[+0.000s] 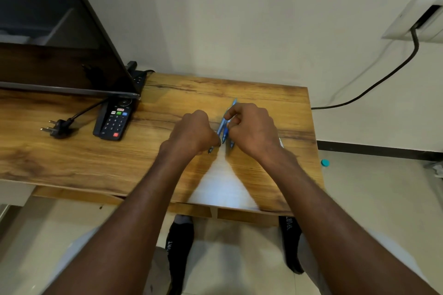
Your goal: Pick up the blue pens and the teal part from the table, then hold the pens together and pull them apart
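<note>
- Far left, a black plug point(58, 128) with its prongs out is lying loose on the wooden table point(72, 158), cable trailing back toward the TV.
- The TV point(55, 55) fills the back left corner, and a black remote point(114, 119) with coloured buttons sits just in front of its lower right edge.
- A black power strip point(139, 78) peeks out behind the TV's corner.
- Left hand point(191, 133) is around the middle of the table, fingers curled right under. A pen tip pokes out at the bottom of that fist, so it looks like it's gripping one, but the frame is a bit blurry there.
- The blue pens point(224, 127) are bunched between both hands, lying on the table and pointing away toward the wall.
- Right hand point(251, 130) is just beside the left, fingers curled, thumb and forefinger pinching the pens from the right.
- A small teal cap point(325, 163) sits on the floor past the table's right edge.
- Top right, a black cable point(383, 79) runs up to a wall socket point(417, 19).
</note>
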The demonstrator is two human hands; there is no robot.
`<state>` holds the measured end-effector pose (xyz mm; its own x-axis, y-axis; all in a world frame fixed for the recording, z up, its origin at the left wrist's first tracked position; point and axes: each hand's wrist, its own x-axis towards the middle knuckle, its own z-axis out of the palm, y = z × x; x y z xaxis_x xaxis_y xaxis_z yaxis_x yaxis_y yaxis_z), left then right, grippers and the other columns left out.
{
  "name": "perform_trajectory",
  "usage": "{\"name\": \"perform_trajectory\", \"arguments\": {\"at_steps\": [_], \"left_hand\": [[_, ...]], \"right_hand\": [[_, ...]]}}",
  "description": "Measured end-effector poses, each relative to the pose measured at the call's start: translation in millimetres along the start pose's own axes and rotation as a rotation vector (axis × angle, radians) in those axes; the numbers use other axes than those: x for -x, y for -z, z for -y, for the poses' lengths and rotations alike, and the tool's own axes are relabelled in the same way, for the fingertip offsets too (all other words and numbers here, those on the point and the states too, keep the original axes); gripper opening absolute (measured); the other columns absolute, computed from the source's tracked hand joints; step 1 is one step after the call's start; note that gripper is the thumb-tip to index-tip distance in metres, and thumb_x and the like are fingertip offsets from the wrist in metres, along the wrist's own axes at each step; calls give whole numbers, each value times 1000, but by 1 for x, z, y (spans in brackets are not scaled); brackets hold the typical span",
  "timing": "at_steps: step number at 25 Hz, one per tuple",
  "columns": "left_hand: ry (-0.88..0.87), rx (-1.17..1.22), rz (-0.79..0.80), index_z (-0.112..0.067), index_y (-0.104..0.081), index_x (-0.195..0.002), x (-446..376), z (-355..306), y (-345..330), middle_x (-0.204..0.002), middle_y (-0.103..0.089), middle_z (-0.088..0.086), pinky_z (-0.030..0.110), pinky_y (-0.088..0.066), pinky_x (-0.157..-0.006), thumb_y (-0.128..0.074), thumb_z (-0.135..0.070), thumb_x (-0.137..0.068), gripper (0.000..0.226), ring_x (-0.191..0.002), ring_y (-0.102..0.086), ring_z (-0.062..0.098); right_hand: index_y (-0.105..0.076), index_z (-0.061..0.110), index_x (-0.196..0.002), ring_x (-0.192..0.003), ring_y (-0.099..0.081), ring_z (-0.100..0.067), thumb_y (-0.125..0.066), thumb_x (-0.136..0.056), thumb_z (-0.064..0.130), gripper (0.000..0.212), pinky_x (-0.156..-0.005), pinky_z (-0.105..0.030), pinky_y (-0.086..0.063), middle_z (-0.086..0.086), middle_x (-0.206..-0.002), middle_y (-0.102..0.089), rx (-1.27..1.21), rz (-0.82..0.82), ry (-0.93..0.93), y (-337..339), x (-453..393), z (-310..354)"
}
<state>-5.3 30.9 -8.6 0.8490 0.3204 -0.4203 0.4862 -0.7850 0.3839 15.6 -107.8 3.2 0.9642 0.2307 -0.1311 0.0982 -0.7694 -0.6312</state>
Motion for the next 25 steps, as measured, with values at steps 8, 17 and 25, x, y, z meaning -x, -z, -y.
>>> {"name": "perform_trajectory", "arguments": {"at_steps": [8, 17, 25], "left_hand": [[-73, 532, 31, 1, -72, -89, 7, -2, 27, -80, -79, 16, 39, -65, -72, -81, -21, -92, 23, -73, -79, 28], [-344, 593, 402, 2, -72, -105, 22, -25, 21, -96, -79, 21, 32, -57, -70, -80, -24, -93, 30, -75, -73, 20], [-281, 954, 179, -14, -78, -115, 19, -32, 21, -107, -80, 11, 40, -62, -81, -63, -45, -102, 36, -97, -77, 29]], "right_hand": [[-79, 24, -108, -94, -74, -17, -67, -100, 23, 14, -80, -39, -61, 3, -100, -78, -277, -80, -111, 22, -3, -31], [-75, 8, -119, -89, -77, -15, -70, -100, 20, 23, -73, -31, -51, -5, -107, -82, -1066, 78, -311, 62, 4, -50], [-74, -2, -110, -74, -73, -22, -78, -92, 4, 19, -63, -31, -53, -18, -93, -81, -1042, 83, -233, 43, 10, -30]]}}
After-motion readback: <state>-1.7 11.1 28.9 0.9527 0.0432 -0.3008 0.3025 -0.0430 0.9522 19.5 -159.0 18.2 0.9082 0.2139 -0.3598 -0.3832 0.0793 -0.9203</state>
